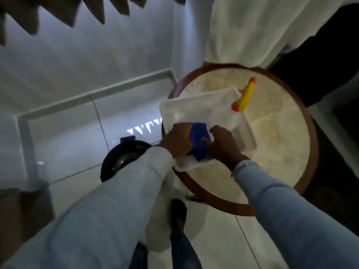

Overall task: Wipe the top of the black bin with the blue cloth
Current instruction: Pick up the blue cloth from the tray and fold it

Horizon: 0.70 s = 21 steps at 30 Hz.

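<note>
One cloth (pixel 200 142); one bin (pixel 120 158); one tray (pixel 194 100)

Blue cloth (pixel 200 141), black bin (pixel 124 160), white tray (pixel 194 101)

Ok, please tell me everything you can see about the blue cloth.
The blue cloth is deep blue, soft-looking and bunched up rather than spread flat. It lies at the near end of the white tray on the round table. The left hand covers its left side and the right hand touches its right edge. The picture is blurred, so its weave is unclear.
</note>
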Each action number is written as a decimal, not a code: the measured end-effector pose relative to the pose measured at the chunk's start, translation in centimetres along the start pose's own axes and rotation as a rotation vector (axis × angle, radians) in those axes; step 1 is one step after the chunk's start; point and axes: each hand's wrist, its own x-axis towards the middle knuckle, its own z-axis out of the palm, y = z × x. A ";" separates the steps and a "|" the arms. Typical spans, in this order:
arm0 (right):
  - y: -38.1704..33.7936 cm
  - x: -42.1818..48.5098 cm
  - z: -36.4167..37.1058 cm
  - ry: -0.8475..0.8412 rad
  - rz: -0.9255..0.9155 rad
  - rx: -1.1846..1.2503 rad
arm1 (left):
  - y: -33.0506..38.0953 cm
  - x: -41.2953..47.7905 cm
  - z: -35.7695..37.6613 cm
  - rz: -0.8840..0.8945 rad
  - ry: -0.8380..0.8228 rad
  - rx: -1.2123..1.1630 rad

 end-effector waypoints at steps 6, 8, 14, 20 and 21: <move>2.0 2.3 4.9 0.039 0.164 0.071 | -1.8 5.1 3.0 0.028 0.015 0.419; 2.1 2.9 5.1 0.072 0.181 0.133 | -1.3 6.0 2.9 0.017 0.093 0.469; 0.3 2.4 2.7 0.236 0.120 0.343 | -1.2 5.5 0.4 0.004 0.203 -0.044; -6.2 1.6 1.4 0.281 -0.083 0.577 | -4.7 0.2 -4.7 0.041 0.306 -0.461; -7.4 1.4 1.9 0.257 -0.127 0.580 | -5.9 -1.0 -5.3 0.038 0.337 -0.527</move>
